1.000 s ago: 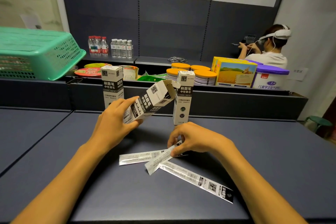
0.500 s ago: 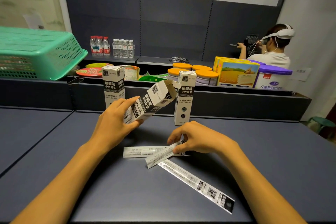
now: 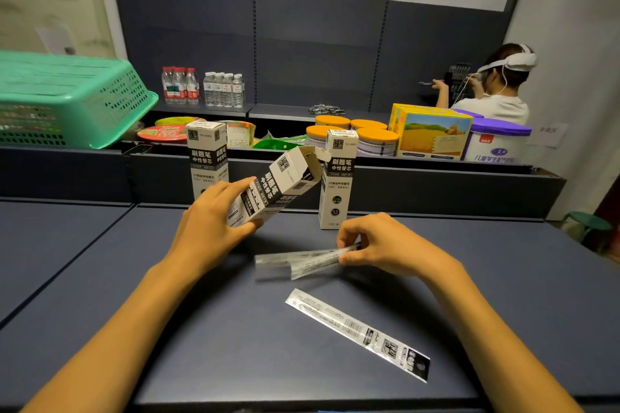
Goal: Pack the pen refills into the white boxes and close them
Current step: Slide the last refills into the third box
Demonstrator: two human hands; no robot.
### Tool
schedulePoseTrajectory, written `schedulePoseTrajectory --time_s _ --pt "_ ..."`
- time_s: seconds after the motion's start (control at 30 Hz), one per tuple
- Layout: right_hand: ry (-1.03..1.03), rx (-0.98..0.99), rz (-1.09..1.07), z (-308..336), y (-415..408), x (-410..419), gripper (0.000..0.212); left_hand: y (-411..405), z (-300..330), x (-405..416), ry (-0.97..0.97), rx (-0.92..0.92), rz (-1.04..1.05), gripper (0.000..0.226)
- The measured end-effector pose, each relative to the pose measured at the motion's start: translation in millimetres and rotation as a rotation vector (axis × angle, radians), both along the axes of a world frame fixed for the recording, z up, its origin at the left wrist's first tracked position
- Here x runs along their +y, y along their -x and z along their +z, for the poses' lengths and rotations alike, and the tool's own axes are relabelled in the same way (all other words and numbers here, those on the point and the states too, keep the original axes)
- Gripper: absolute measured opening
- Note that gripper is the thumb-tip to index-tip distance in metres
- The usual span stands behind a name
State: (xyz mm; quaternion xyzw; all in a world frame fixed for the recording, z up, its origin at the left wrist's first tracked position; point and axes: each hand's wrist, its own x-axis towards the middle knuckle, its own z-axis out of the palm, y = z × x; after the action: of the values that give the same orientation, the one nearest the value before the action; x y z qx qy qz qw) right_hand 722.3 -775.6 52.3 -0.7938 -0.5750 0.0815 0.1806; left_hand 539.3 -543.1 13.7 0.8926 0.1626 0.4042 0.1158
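Left hand [image 3: 214, 221] is wrapped around an open white refill box [image 3: 273, 186] tilted flap-up over the table [image 3: 100, 278], right hand [image 3: 379, 246] pinches a couple of blurry refill packets [image 3: 298, 261] just above it, one more packet [image 3: 359, 334] lying nearer.

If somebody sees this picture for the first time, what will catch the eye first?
The left hand tilts an open white box above the table's middle. The right hand pinches refill packets beside it. One more packet lies nearer, and a green basket sits far left.

Dark table [image 3: 201, 329]: refill packet [image 3: 357, 334], two upright boxes [image 3: 339, 178].
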Motion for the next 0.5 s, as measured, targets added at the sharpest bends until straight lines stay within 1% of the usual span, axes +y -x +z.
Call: schedulePoseTrajectory --time_s 0.07,0.13,0.2,0.27,0.33,0.4,0.5 --pt "-0.058 0.023 -0.03 1 -3 -6 0.011 0 1 -1 0.012 -0.009 -0.003 0.074" --pt "-0.118 0.041 -0.053 4 -7 -11 0.018 1 1 -2 0.019 -0.011 0.002 0.073" --pt "-0.198 0.045 -0.078 7 -13 -17 0.018 1 0 -1 0.023 -0.009 0.006 0.073" --pt "-0.334 0.029 -0.116 12 -20 -23 0.017 1 0 -1 0.028 -0.006 0.008 0.073" --pt "-0.503 0.046 -0.16 17 -27 -29 0.019 1 0 0 0.027 -0.004 0.009 0.073" --pt "-0.64 0.056 -0.214 22 -32 -33 0.016 1 0 0 0.023 0.0 0.01 0.073" --pt "-0.75 0.004 -0.273 29 -37 -33 0.013 1 0 0 0.02 0.002 0.011 0.073"
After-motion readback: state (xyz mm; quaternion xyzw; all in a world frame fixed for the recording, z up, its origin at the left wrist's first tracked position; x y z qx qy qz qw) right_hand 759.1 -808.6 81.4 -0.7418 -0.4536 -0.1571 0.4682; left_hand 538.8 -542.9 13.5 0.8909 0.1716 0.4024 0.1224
